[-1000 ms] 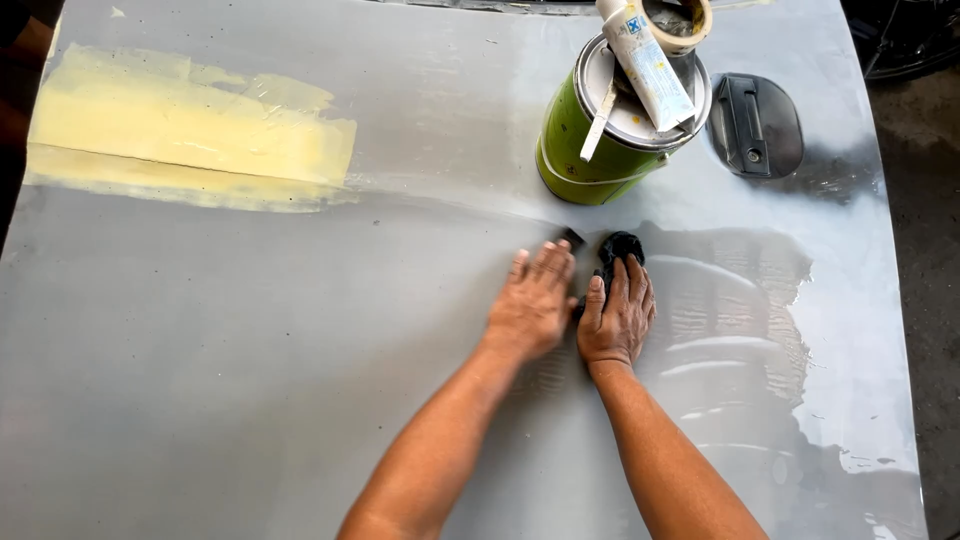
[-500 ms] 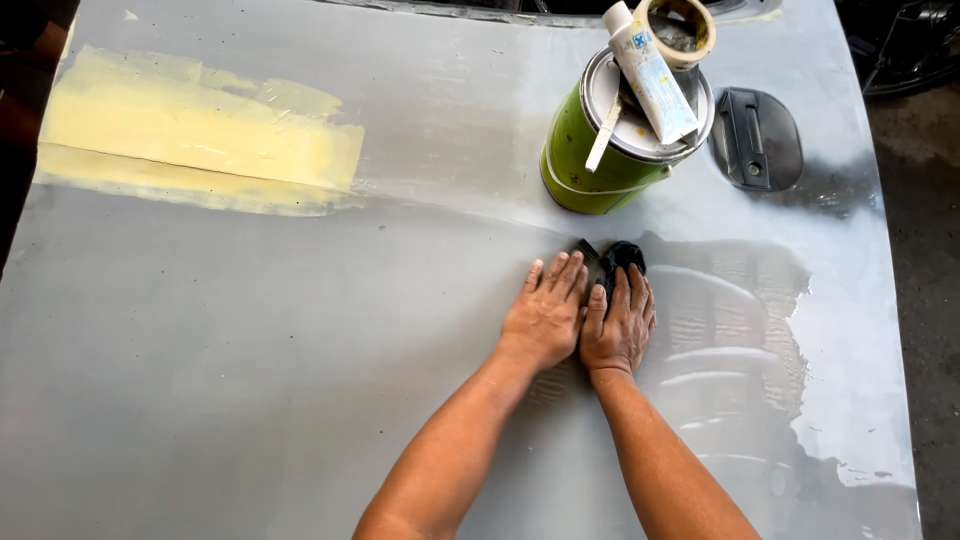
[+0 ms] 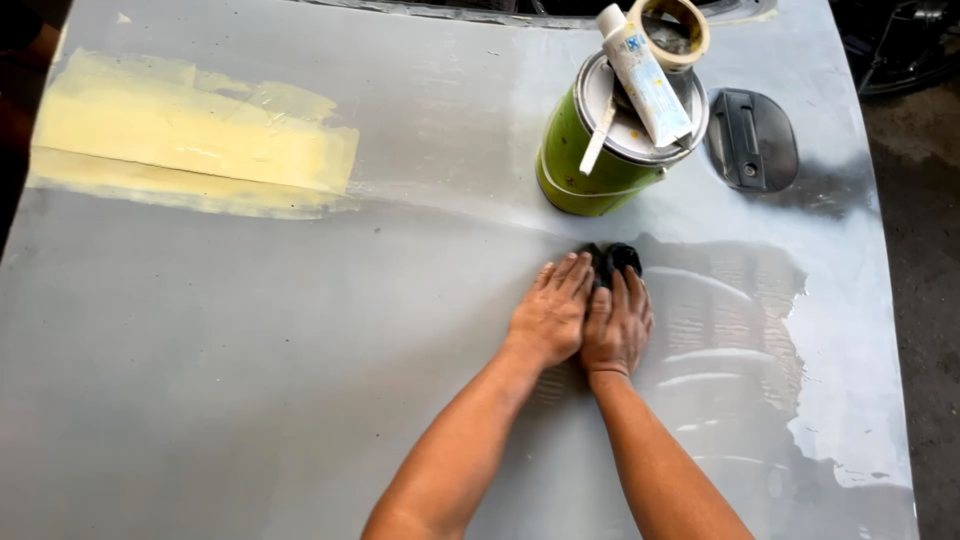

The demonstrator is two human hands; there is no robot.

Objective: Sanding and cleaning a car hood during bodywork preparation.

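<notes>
My left hand point(image 3: 550, 320) and my right hand point(image 3: 618, 325) lie side by side, palms down, on a grey car panel point(image 3: 250, 380). Both press on a black sanding pad point(image 3: 617, 257), of which only the far end shows past my fingertips. The left hand's fingers cover the pad's left part and the right hand covers the rest. A wet, glossy patch point(image 3: 730, 330) spreads over the panel just right of my hands.
A green tin can point(image 3: 575, 165) stands beyond my hands, with a white tube point(image 3: 645, 75), a stick and a roll of tape point(image 3: 672, 25) on its lid. A dark oval cover point(image 3: 752, 140) lies right of it. A yellow filler patch point(image 3: 190, 140) is far left.
My two hands have closed up against each other and slid slightly toward me with the pad. The can and the other things have not moved.
</notes>
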